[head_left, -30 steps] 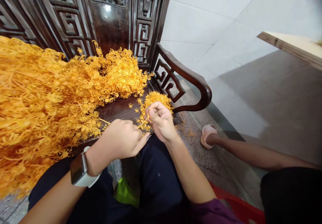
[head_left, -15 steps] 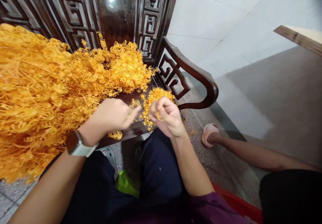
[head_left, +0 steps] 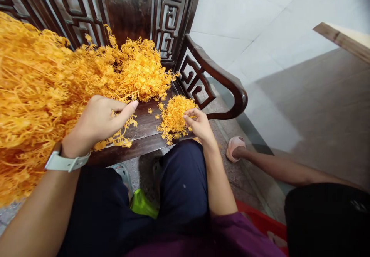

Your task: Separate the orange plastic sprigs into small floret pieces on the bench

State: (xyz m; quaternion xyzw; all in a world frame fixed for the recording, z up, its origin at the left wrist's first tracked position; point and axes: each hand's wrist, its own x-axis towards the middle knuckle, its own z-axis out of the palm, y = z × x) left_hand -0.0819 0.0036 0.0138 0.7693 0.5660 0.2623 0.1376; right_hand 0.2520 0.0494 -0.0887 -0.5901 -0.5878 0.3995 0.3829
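Note:
My left hand, a watch strap on its wrist, is at the edge of a big heap of yellow plastic flower sprigs. Thumb and forefinger come together; whatever they pinch is hidden behind the thumb. Loose sprigs lie on the bench below this hand. My right hand hovers at the right side of a small pile of yellow plastic flower heads. Its fingers are loosely bent and slightly apart, with nothing visible held in them.
The dark wooden bench has a carved back and a curved armrest at right. A tiled wall stands beyond. Another person's leg with a pink shoe reaches in from the right. A bright green object lies by my feet.
My left hand has moved left, away from the right hand, towards the big heap. My right hand has opened from a pinch on a small yellow piece beside the small pile.

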